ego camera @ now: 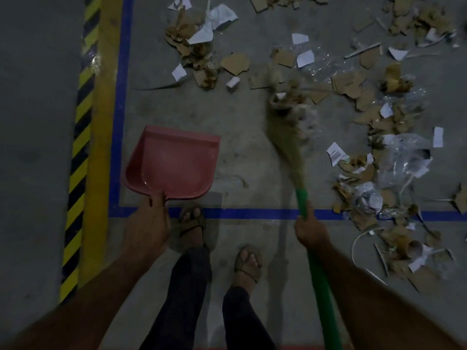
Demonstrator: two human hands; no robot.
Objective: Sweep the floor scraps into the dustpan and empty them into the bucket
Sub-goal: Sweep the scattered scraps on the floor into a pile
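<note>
My left hand [151,221] grips the handle of a pink dustpan [174,162], held above the floor with nothing in its tray. My right hand [312,229] grips the green handle of a broom [290,137]. Its straw head is blurred and reaches up into the scraps. Torn cardboard, white paper and clear plastic scraps [374,127] lie strewn over the grey floor to the upper right, with another heap [199,46] at the top middle. No bucket is in view.
A blue tape line [252,213] crosses the floor at my feet and turns up along the left. Left of it run a yellow band and a yellow-black hazard stripe [78,157]. My sandalled feet [192,223] stand on the line. Bare floor lies between dustpan and broom.
</note>
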